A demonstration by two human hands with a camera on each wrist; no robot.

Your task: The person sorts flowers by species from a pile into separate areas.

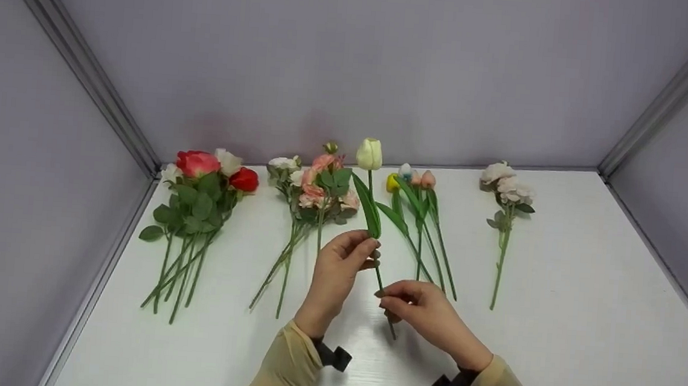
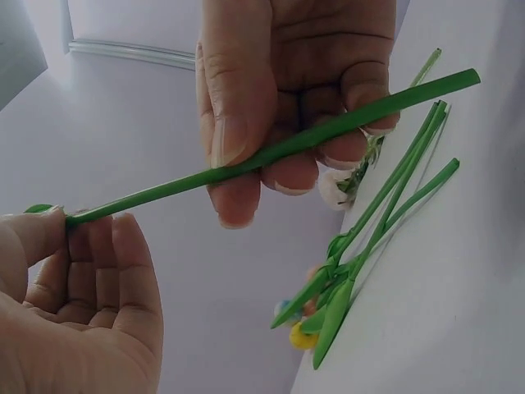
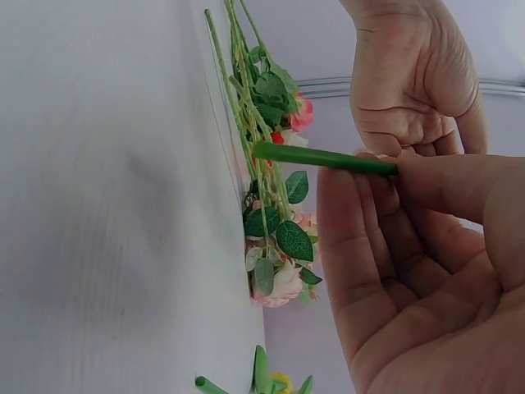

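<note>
A white tulip (image 1: 370, 154) with green leaves is held up above the table, its bloom pointing away from me. My left hand (image 1: 341, 271) pinches its stem just under the leaves. Lower on the same stem (image 2: 164, 191), my right hand (image 1: 423, 310) pinches between thumb and fingers, and the cut end sticks out below. In the right wrist view, the stem end (image 3: 320, 158) shows beside the right fingers. Behind the hands lie several other tulips (image 1: 421, 210), with yellow, blue-white and pink blooms.
Red, pink and white roses (image 1: 198, 195) lie at the left of the white table (image 1: 582, 331). Pink and white flowers (image 1: 320, 191) lie left of the tulips. A pale pink flower stem (image 1: 504, 228) lies at the right. Grey walls (image 1: 378, 56) enclose the table's back and sides.
</note>
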